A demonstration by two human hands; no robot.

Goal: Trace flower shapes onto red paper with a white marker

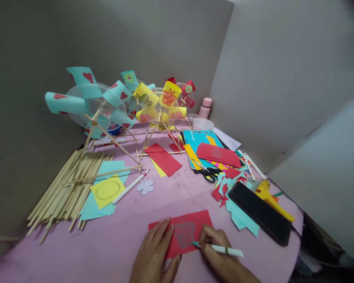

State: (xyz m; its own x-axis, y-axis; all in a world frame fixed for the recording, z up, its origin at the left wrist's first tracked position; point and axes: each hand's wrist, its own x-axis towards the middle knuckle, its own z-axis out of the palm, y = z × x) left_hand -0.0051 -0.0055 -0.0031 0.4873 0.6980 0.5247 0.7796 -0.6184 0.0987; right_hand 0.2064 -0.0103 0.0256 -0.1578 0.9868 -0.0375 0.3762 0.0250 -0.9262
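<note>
Beyond hands [155, 251] [220, 262]: pink btl [205, 109], bowl [203, 124] (contents unclr).

We have a red rectangular sheet of paper [203, 221] lying flat on the pink tabletop [106, 251], set slightly askew, its far right corner farther from us than its far left. Our left hand [156, 245] covers part of its left side. Near its middle we see a greyish, rounded, lobed outline [185, 234] in loose strokes. The white felt-tip marker [231, 251], with a green tip and a green band around its barrel, slants low in our right hand [215, 247], its tip pointing left at the drawing's lower right edge.
</note>
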